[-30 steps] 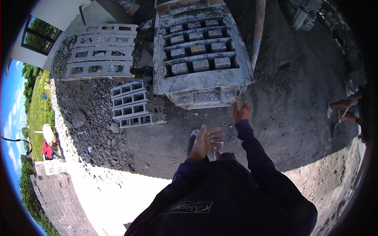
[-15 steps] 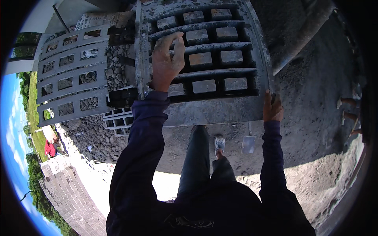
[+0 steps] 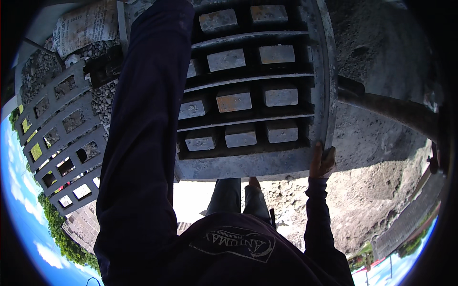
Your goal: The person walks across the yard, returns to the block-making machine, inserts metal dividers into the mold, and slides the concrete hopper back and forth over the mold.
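A grey metal block mould [image 3: 238, 166] stands right in front of me, with rows of rectangular blocks [image 3: 241, 136] set between its dark slots and thin crossbars. My right hand [image 3: 323, 163] is closed on the mould's near right corner, fingers over the rim. My left forearm, in a dark sleeve [image 3: 148, 95], stretches forward across the mould's left side and hides part of it. The left hand itself lies beyond the top edge of the picture, so its grip cannot be seen.
Left of the mould is a metal grid [image 3: 98, 138] with square openings, beside gravel [image 3: 106, 97] and a printed sack [image 3: 86, 26]. A thick pipe [image 3: 391, 108] runs out on the right. Stacked blocks [image 3: 81, 226] stand at lower left.
My left arm has reached farther forward, taking its hand from above the blocks out of view. The right hand keeps its corner hold. The mould now appears larger, as my view has shifted.
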Tool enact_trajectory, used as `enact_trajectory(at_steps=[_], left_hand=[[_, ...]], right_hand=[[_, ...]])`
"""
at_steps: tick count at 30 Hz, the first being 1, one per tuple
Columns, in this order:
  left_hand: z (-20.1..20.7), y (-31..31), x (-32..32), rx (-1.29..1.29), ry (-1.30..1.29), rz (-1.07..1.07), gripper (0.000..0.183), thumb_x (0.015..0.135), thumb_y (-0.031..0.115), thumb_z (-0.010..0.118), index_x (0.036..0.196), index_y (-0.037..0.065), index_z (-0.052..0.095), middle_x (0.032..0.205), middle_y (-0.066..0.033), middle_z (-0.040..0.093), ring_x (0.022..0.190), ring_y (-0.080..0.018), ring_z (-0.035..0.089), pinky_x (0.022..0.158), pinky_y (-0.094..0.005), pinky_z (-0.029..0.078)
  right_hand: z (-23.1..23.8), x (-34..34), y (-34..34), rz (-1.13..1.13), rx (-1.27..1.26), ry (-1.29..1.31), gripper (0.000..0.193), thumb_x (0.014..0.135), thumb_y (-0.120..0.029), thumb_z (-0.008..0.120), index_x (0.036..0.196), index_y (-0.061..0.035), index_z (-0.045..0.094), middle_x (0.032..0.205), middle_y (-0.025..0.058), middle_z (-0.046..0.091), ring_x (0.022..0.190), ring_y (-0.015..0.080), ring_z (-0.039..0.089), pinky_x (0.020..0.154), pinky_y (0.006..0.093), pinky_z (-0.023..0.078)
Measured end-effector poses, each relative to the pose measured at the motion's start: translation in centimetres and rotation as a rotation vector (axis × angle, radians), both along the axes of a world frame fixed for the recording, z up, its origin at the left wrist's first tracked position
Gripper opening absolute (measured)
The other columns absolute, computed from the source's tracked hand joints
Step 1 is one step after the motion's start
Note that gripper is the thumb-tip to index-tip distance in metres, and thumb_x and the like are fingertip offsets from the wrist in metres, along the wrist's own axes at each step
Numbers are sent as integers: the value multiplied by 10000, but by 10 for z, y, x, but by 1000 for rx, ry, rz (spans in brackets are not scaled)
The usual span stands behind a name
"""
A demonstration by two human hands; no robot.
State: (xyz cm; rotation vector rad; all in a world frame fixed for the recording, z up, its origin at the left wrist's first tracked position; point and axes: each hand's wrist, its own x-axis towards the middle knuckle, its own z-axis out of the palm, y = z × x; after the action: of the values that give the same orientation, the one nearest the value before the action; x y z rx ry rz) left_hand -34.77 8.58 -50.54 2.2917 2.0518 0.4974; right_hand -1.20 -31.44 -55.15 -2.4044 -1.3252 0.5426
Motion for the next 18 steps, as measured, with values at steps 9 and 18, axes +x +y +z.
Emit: enact_trajectory(at_steps=[9,18], left_hand=[[-37,10,-3,-13,99,150,678,790,629,361,1150,81,533,1181,-191,496,1102,-403,433,956,-511,296],[12,-104,45,-174,150,236,727,756,659,325,1228,134,496,1285,-141,445,1201,-340,385,990,-502,240]], right_hand=[[-1,12,-6,124,92,-5,384,772,-371,603,719,-21,455,559,172,505,526,377,534,493,434,405],[12,15,-13,112,87,-21,539,743,-517,555,801,18,533,761,254,597,738,409,593,646,447,465]])
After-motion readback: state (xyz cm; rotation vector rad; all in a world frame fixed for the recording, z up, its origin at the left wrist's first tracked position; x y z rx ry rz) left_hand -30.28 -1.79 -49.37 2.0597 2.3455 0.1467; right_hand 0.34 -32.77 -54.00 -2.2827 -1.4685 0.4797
